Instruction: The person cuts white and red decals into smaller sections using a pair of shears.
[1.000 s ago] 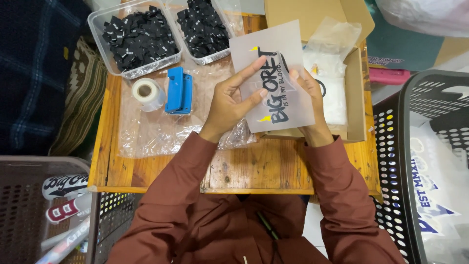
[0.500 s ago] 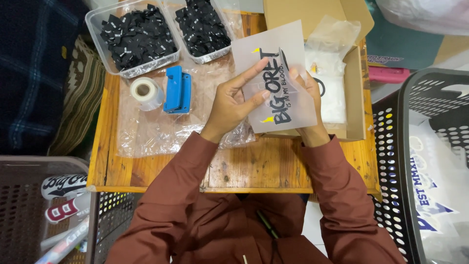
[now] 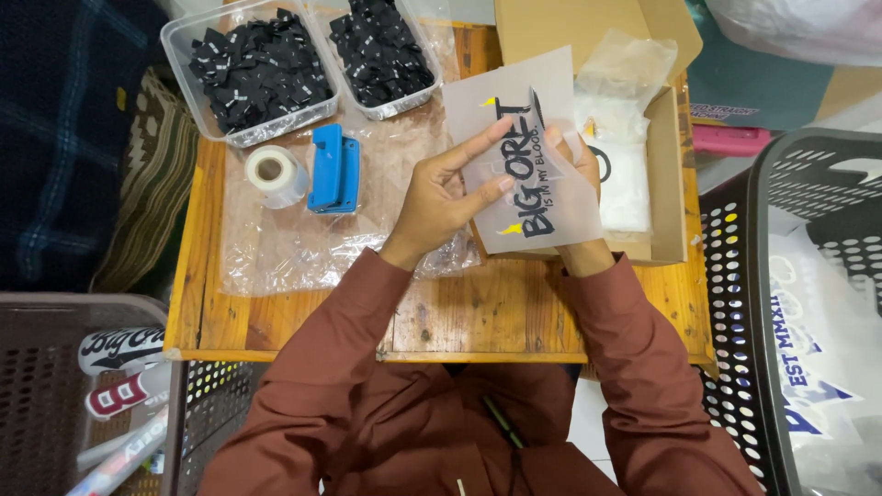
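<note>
Transfer sheet point(image 3: 551, 119) — translucent, dark lettering — pinched by left hand point(image 3: 441, 197) fingers; right hand point(image 3: 581, 165) grips behind, above wooden table point(image 3: 478, 312).

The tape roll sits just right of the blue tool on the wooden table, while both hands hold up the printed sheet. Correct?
Not quite. In the head view the tape roll sits just left of the blue tool on the wooden table; both hands do hold the printed sheet.

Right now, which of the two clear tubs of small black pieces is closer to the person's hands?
The right-hand tub, next to the cardboard box. The other tub sits farther left, above the tape roll.
</note>
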